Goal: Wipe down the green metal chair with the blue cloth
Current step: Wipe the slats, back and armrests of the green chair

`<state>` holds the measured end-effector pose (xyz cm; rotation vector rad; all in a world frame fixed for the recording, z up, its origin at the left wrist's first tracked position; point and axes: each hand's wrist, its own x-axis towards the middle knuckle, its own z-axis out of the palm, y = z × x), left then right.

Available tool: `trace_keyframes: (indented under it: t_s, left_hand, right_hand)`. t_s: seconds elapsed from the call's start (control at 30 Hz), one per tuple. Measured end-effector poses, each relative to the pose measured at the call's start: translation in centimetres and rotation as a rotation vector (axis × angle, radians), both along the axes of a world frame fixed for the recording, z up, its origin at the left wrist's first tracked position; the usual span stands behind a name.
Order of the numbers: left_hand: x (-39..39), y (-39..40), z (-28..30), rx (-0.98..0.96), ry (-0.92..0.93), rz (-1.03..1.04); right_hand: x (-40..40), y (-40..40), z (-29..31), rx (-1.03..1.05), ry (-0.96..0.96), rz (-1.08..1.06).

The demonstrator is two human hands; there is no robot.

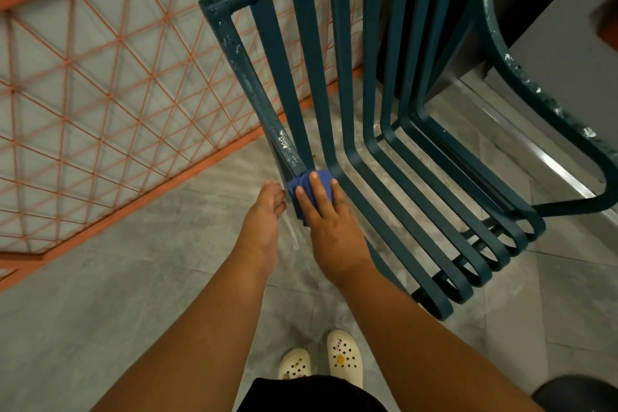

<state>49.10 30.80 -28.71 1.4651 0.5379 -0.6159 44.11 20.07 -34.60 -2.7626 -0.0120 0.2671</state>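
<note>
Here, the green metal chair [384, 130] fills the upper right of my view, standing on the grey tiled floor [133, 278] with its back toward the orange lattice railing [100, 77]. Its left frame bar [254, 87] is the long axis that matters: it runs from the top corner of the backrest down toward me, flecked with white paint spots, and ends where back meets seat. That junction is where my right hand [326, 221] sits, fingers [314, 184] straight and spread flat, pressing the blue cloth [309, 192] against the base of that bar and the neighbouring slat. The cloth is folded small, mostly under the palm. My left hand [267, 207] is just beside it on the outer side of the bar, fingers loosely curled, holding nothing I can make out; whether it touches the frame I cannot tell. I judge the unwiped length lies up and away from the fingers, so the next stroke should follow the bar upward.
</note>
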Motion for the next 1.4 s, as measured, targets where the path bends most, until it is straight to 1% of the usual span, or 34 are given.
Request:
trace_keyframes:
  t_s: [0.07,0.17,0.23,0.3,0.43,0.53,0.57,0.6,0.7,0.8,0.87,0.9,0.93,1.0,1.07,1.13,1.2,1.23,1.27,1.33,1.4]
  left_hand:
    - [0.1,-0.2,0.1,-0.01,-0.016,-0.025]
    - [0.2,-0.2,0.1,-0.008,-0.027,-0.045]
    - [0.3,-0.1,0.2,-0.001,-0.03,-0.039]
    - [0.3,-0.1,0.2,0.0,-0.03,-0.027]
    - [0.2,-0.2,0.0,0.01,-0.012,-0.012]
    - [0.0,-0.4,-0.2,0.013,-0.005,-0.011]
    - [-0.1,-0.5,-0.2,0.014,-0.006,-0.014]
    - [-0.1,-0.5,-0.2,0.018,-0.009,-0.02]
    - [0.0,-0.6,-0.2,0.026,-0.014,-0.034]
    - [0.1,-0.6,-0.3,0.031,-0.013,-0.034]
    - [0.1,-0.7,-0.4,0.032,-0.015,-0.028]
    - [0.0,-0.7,-0.4,0.03,-0.015,-0.023]
    - [0.0,-0.8,-0.4,0.027,-0.015,-0.019]
    - [-0.1,-0.9,-0.4,0.025,-0.015,-0.018]
    - [-0.1,-1.0,-0.4,0.031,-0.014,-0.021]
    - [-0.1,-1.0,-0.3,0.037,-0.011,-0.021]
    - [0.0,-1.1,-0.3,0.039,-0.014,-0.026]
    - [0.0,-1.1,-0.2,0.042,-0.013,-0.031]
    - [0.0,-1.0,-0.1,0.045,-0.012,-0.033]
    - [0.0,-0.9,-0.1,0.046,-0.014,-0.029]
    - [0.0,-0.8,-0.1,0.048,-0.023,-0.024]
  right_hand:
    - [-2.0,-1.0,-0.4,0.004,-0.011,-0.008]
    - [-2.1,-1.8,-0.5,0.083,0.026,-0.144]
    - [0.2,-1.9,0.0,0.208,0.091,-0.261]
    - [3.0,-1.7,0.6,0.344,0.138,-0.331]
    - [6.2,-0.7,1.4,0.419,0.091,-0.286]
    - [5.3,-0.9,1.7,0.445,0.056,-0.282]
    - [4.4,-1.4,1.7,0.457,0.074,-0.291]
    - [3.3,-2.0,1.6,0.487,0.12,-0.307]
    - [0.1,-4.4,0.8,0.658,0.366,-0.385]
    - [0.4,-6.0,0.3,0.909,0.558,-0.545]
    - [2.3,-5.9,0.3,1.047,0.626,-0.589]
    - [3.4,-5.5,0.3,1.104,0.624,-0.604]
    - [4.4,-5.0,0.2,1.113,0.591,-0.606]
    - [5.4,-4.0,0.1,1.025,0.463,-0.529]
    - [4.8,-3.2,0.3,0.823,0.331,-0.376]
    - [2.7,-2.6,0.5,0.516,0.2,-0.27]
    - [-0.3,-2.1,0.4,0.129,0.086,-0.203]
    - [-1.8,-1.7,0.3,-0.022,0.062,-0.175]
    - [-3.0,-1.4,0.3,-0.12,0.056,-0.154]
    - [-3.5,-0.9,0.2,-0.17,0.077,-0.148]
    - [-1.8,-0.9,0.5,-0.108,0.081,-0.182]
